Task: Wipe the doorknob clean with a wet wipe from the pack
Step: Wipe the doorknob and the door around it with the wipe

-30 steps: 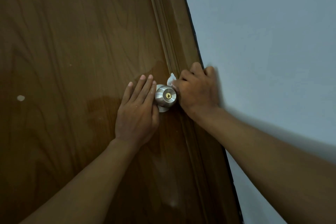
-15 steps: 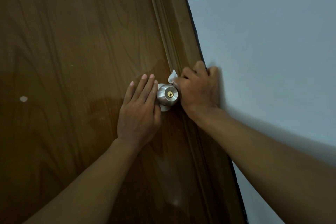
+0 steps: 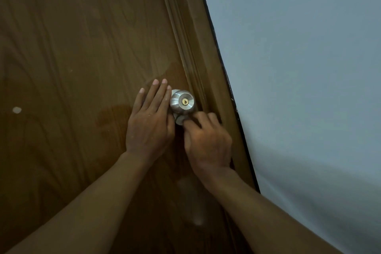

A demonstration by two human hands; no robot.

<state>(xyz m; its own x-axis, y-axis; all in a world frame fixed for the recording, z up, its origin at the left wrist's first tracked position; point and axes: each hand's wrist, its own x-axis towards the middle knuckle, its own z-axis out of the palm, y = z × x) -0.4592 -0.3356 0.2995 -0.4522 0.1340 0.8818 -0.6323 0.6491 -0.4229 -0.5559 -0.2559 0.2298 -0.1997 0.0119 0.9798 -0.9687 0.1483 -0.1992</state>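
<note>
Right hand [image 3: 208, 140]: shifted from doorknob's [image 3: 182, 101] right side to beneath it, fingers curled, apparently pinching wet wipe [image 3: 180, 119] against knob's underside. Left hand [image 3: 150, 123]: flat, released, on door [image 3: 82, 68] beside knob.

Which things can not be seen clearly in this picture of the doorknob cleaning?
- Wet wipe: head view, mostly hidden under the right hand; only a pale scrap shows.
- Underside of the doorknob: covered by that hand.
- Left hand: its thumb is hidden behind the hand.
- Wipe pack: outside the frame.
</note>
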